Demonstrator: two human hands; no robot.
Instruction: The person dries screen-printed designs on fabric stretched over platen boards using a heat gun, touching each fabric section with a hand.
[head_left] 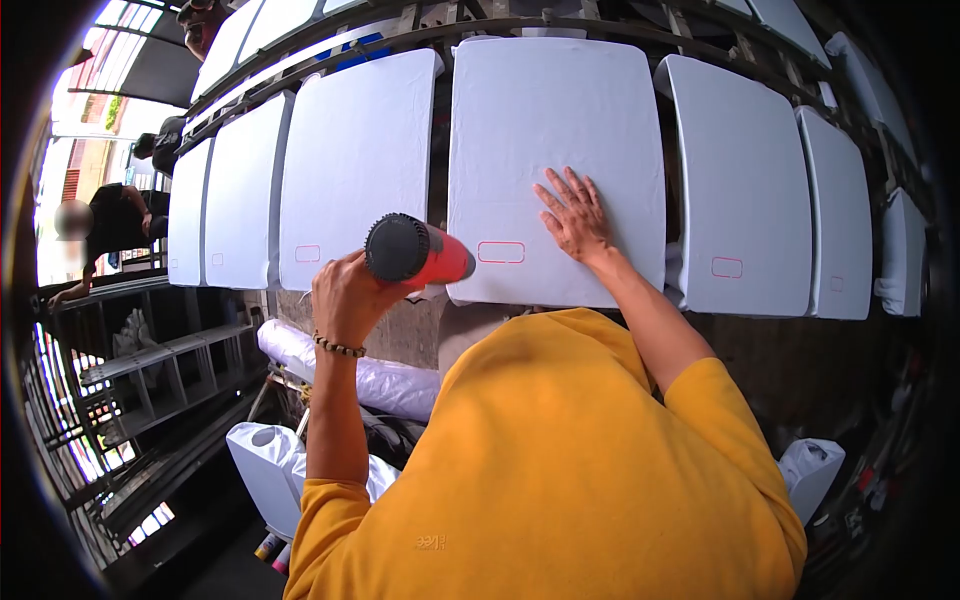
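My left hand (345, 295), with a beaded bracelet at the wrist, is wrapped round the handle of a red hair dryer (440, 258) with a black ribbed back. Its dark nozzle points right, just beside a small red rounded outline (501, 252) printed on a white fabric panel (540, 110). On that same panel my right hand (577, 217) lies flat, fingers spread, to the right of the outline. Most of the dryer's handle is hidden by my fingers.
Similar white panels (360, 150) stand in a row on both sides, several with red outlines. Behind them runs a dark rack (410, 20). A plastic-wrapped roll (350, 370) lies below left, near a metal ladder (170, 355). A person in dark clothes (115, 215) is at far left.
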